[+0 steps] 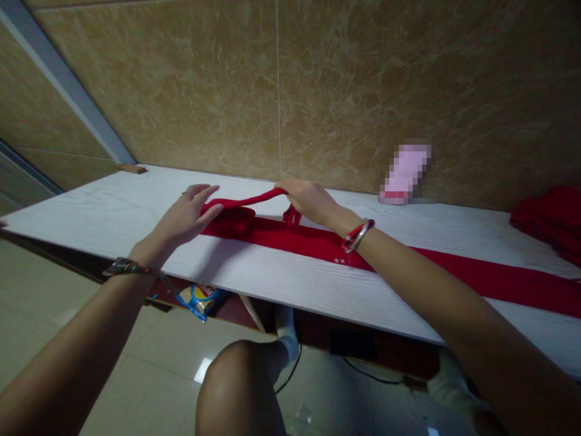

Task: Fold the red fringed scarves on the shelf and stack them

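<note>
A long red scarf (299,238) lies along the white wooden table, running off to the right edge of the view. Its left end is lifted and bunched. My left hand (190,213) is at that end, thumb over the fabric and fingers around its far side. My right hand (311,198) pinches the raised edge, so a narrow band of cloth is stretched between both hands. Fringe-like red strands (292,215) hang beneath my right fingers. Below my right wrist, small white spots (339,261) show at the scarf's near edge.
A pink, pixelated object (406,172) leans against the tiled wall (204,85). Folded red fabric (551,221) is heaped at the far right of the white table (104,209). Under the tabletop are a blue chip bag (200,301) and a dark cable (290,372). My knee (240,381) is below.
</note>
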A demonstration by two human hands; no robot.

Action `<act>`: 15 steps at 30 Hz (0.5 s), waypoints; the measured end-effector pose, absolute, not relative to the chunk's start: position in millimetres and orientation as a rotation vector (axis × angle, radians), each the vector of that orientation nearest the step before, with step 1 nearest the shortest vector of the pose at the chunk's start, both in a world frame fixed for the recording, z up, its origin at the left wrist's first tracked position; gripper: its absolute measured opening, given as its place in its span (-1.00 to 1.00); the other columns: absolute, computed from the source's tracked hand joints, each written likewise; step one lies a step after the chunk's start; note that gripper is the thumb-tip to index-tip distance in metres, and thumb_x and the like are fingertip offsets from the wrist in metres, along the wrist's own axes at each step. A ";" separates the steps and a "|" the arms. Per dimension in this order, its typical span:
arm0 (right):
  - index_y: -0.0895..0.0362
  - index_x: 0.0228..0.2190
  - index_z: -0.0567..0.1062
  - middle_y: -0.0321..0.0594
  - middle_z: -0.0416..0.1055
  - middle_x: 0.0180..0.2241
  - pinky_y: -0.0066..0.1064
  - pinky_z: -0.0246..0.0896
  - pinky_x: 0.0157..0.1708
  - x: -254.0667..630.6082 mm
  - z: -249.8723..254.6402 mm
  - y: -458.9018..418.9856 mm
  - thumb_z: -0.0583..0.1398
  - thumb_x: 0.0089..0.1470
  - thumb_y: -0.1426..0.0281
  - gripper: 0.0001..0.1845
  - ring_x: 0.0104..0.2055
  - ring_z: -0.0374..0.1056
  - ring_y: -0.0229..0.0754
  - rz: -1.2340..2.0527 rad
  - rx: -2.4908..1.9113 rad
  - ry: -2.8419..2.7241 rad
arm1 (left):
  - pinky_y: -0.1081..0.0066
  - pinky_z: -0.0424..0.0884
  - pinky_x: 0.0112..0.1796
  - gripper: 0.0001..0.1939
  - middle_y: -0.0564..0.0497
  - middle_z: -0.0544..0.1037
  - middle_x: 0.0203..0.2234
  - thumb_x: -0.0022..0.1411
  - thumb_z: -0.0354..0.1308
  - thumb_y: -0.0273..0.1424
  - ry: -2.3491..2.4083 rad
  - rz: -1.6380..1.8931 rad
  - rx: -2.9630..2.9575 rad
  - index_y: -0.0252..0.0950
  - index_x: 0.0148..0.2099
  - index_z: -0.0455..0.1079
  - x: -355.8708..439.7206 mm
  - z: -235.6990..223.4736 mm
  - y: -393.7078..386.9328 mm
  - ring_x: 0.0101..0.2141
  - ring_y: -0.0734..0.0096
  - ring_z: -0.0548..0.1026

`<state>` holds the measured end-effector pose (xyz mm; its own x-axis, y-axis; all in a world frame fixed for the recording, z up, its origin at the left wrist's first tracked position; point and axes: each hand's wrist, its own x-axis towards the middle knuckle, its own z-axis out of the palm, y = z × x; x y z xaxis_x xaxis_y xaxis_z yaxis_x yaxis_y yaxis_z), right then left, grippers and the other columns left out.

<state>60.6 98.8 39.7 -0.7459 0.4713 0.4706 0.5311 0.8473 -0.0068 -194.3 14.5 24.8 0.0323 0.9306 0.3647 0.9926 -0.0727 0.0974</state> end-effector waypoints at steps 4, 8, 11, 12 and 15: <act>0.21 -0.10 0.44 -0.10 0.50 -0.12 -0.30 0.24 -0.10 164.2 63.9 89.7 0.01 0.13 0.57 -0.66 -0.07 0.39 -0.13 -0.322 -0.743 -2.476 | 0.09 0.17 0.12 -0.33 -0.22 0.16 0.23 0.18 0.06 -0.16 -1.618 -0.314 -2.382 -0.35 0.26 0.10 -129.4 15.6 23.1 0.21 0.01 0.13; 0.11 -0.10 0.45 -0.16 0.51 -0.13 -0.27 0.26 -0.08 277.0 85.7 58.2 0.03 0.13 0.51 -0.67 -0.07 0.40 -0.12 -0.553 -0.821 -2.500 | 0.20 0.30 0.05 -0.49 -0.19 0.27 0.19 0.24 -0.13 -0.50 -1.509 -0.342 -2.383 -0.34 0.24 0.16 -54.9 12.2 30.9 0.13 0.16 0.30; 0.06 -0.10 0.46 -0.17 0.52 -0.13 -0.25 0.29 -0.09 347.7 88.3 31.4 0.05 0.12 0.50 -0.67 -0.09 0.42 -0.12 -0.664 -0.927 -2.530 | 0.26 0.38 -0.03 -0.48 -0.15 0.40 0.09 0.23 -0.18 -0.56 -1.472 -0.259 -2.452 -0.32 0.23 0.19 -6.9 18.7 35.4 0.03 0.20 0.42; 0.07 -0.11 0.47 -0.17 0.53 -0.14 -0.26 0.30 -0.11 366.6 84.8 23.6 0.05 0.11 0.51 -0.66 -0.10 0.43 -0.12 -0.679 -0.972 -2.533 | 0.26 0.40 -0.06 -0.48 -0.14 0.43 0.06 0.22 -0.18 -0.56 -1.462 -0.213 -2.483 -0.30 0.22 0.20 7.1 20.0 36.6 -0.01 0.19 0.46; 0.12 -0.14 0.49 -0.13 0.54 -0.17 -0.27 0.33 -0.14 408.7 61.5 5.4 0.03 0.10 0.55 -0.66 -0.14 0.45 -0.12 -0.672 -1.108 -2.530 | 0.26 0.41 -0.08 -0.47 -0.11 0.44 0.06 0.21 -0.18 -0.56 -1.373 -0.090 -2.600 -0.28 0.21 0.23 40.7 13.8 39.2 -0.04 0.21 0.48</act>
<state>408.7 5.4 61.5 -0.6587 0.6089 0.4420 0.7480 0.5935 0.2971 40.7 39.2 13.8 0.5666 0.8109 0.1461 0.8231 -0.5487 -0.1466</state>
